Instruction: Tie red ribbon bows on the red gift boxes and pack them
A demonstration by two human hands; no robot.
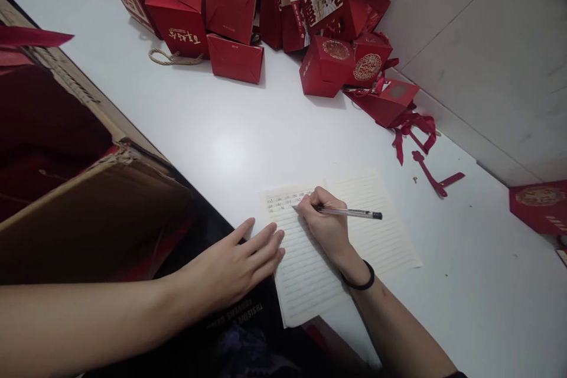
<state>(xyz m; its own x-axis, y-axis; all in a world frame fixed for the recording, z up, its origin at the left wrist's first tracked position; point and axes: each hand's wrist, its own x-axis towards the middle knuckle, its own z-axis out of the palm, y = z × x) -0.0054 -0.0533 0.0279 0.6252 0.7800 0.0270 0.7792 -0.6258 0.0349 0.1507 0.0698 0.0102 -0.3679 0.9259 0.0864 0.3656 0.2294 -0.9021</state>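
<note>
The right hand (326, 221) has its grip closed in a writing hold on a slim ballpoint pen (354, 212), thumb and fingers pinched low on the barrel. The tip is at the handwritten rows on the lined paper (305, 292), and the dark end points to the right. The paper lies at the near edge of the white counter (177, 112), its near-left corner seemingly past the edge.

The left hand (239, 266) has a loose, spread grip with nothing in it; its fingertips are at the paper's left margin (whether they press down, I cannot tell).

The pen should be light, stiff and a little slippery along its smooth barrel, so the place to hold it is just above the tip. The paper looks thin and soft, easily creased or torn; steady it flat by a margin, away from the writing.

Red gift boxes (328, 68) crowd the far side, dark red ribbons (427, 174) lie to the right, and a cardboard box (88, 212) stands at the left.
</note>
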